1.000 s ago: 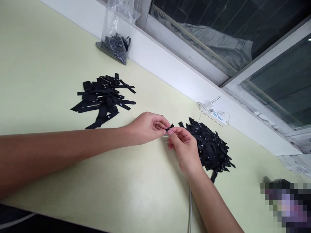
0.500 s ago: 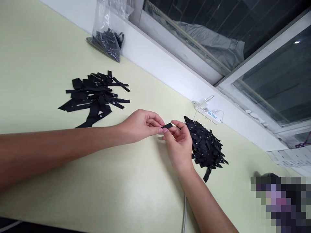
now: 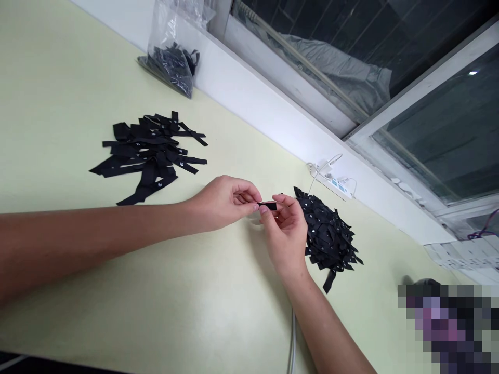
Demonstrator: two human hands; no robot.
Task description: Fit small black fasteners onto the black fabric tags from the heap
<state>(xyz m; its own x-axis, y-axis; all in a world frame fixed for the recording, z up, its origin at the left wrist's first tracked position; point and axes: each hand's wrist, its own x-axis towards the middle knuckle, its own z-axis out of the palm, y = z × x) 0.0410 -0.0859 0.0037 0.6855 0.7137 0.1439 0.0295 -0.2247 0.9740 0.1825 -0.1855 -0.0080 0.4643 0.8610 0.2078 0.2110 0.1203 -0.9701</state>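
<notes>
Between my two hands is a short black fabric strip (image 3: 268,206). My left hand (image 3: 230,202) pinches its left end with thumb and fingertips. On the strip's other side, my right hand (image 3: 286,223) grips it with the thumb below and the fingers curled behind. Just right of my right hand lies a dense heap of black fabric strips (image 3: 329,231) with small white marks. A looser pile of longer black strips (image 3: 152,150) is spread out beyond my left forearm.
A clear plastic bag (image 3: 171,62) holding black pieces stands against the white wall. A white power strip (image 3: 335,183) with plugged cables lies by the wall. A grey cable (image 3: 292,343) runs beside my right forearm on the pale table (image 3: 175,311). A blurred-out patch covers the lower right.
The strip has turned between my fingers and now lies nearly level, its face tilted differently. Both hands keep their pinch, and the view has shifted slightly.
</notes>
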